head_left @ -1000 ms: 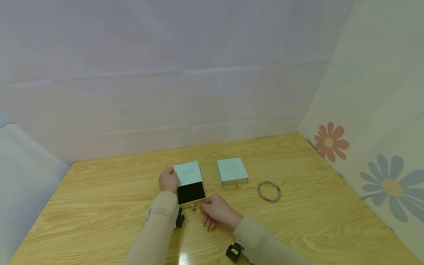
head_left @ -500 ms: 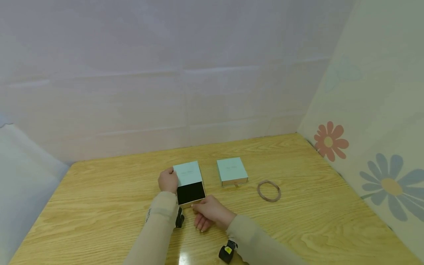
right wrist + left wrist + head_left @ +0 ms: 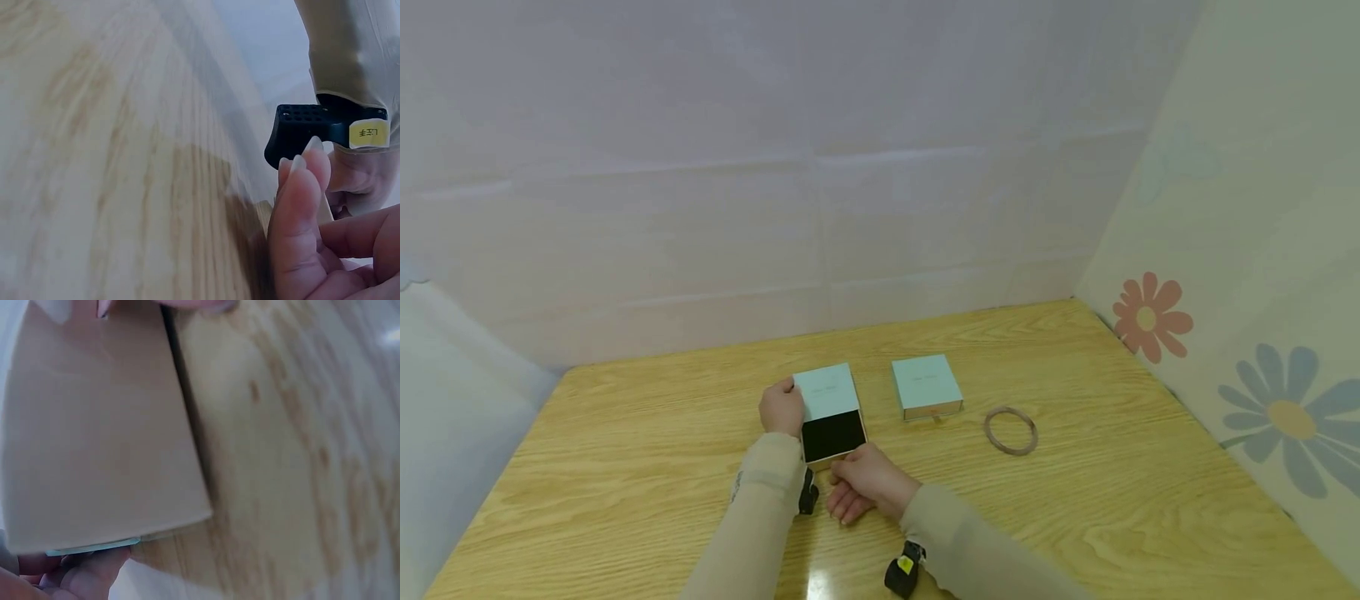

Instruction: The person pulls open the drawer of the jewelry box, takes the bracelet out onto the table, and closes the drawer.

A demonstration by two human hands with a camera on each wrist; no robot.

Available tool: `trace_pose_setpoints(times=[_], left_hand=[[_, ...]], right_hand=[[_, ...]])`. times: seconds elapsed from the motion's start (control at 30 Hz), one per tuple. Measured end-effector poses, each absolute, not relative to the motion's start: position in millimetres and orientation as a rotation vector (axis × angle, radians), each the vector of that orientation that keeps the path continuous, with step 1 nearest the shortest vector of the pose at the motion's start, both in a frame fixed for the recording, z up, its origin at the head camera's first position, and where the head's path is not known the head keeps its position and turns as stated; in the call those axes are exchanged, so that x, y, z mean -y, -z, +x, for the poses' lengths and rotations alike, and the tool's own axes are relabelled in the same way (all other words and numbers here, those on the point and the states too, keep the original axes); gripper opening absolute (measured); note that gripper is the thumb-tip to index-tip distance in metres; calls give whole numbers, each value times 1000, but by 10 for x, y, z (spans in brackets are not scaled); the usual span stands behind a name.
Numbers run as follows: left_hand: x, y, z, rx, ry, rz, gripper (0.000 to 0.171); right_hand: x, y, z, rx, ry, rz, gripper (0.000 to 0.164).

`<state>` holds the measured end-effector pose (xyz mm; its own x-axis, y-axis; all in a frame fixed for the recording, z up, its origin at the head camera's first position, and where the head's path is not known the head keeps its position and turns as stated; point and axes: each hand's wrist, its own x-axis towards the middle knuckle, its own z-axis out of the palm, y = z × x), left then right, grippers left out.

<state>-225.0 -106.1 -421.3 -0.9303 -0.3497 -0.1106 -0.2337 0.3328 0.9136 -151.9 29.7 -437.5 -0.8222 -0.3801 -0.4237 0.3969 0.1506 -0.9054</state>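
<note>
A light-blue gift box (image 3: 825, 392) lies on the table with its drawer pulled partway out, showing a black inside (image 3: 833, 435). My left hand (image 3: 782, 408) grips the box's sleeve at its left side. At the front, my right hand (image 3: 868, 482) has thumb and index finger together at the drawer's small pull tab, which the fingers cover; the other fingers are curled below. The plain tan drawer front (image 3: 106, 425) fills much of the left wrist view. In the right wrist view, the right hand's fingers (image 3: 300, 231) come up near the left wrist's black camera.
A second light-blue gift box (image 3: 927, 382), drawer pushed in, stands to the right. Further right, a brownish-pink bangle (image 3: 1017, 452) lies flat on the wooden table (image 3: 1135, 467). A pale cloth backdrop (image 3: 700, 208) rises behind, and a flower-printed one borders the right.
My right hand has moved left along the drawer's front, and its thumb and finger have come over the pull tab. The left hand and box have stayed put.
</note>
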Motion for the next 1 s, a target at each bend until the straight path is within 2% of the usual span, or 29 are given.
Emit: trace_pose_setpoints(times=[1.0], left_hand=[[1046, 4231, -2287, 2490, 1629, 589, 36]], right_hand=[[-225, 4402, -1615, -1845, 1723, 53, 32]])
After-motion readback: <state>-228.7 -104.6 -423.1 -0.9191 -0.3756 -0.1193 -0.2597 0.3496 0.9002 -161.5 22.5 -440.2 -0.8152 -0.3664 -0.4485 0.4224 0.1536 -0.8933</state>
